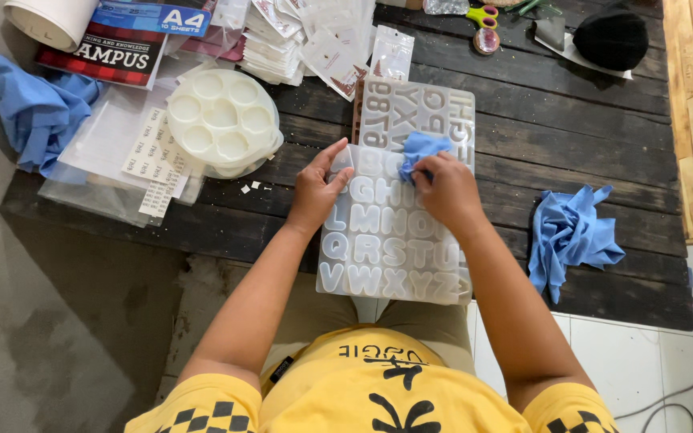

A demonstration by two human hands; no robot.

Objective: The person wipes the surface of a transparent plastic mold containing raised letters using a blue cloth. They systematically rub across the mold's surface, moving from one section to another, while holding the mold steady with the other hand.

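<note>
A big dark wooden table (pixel 571 104) fills the top of the view. A clear letter mold (pixel 391 232) lies at its near edge, partly hanging over the person's lap. A second letter mold (pixel 435 108) lies just behind it. A loose blue cloth (pixel 571 236) sits to the right, well apart. A round white mold (pixel 222 120) sits to the left. The left hand (pixel 314 192) rests on the clear letter mold's left side, fingers spread flat and holding nothing. The right hand (pixel 447 188) has its fingers curled tight around a small blue rag (pixel 420 148), pressing it on the mold's top part.
</note>
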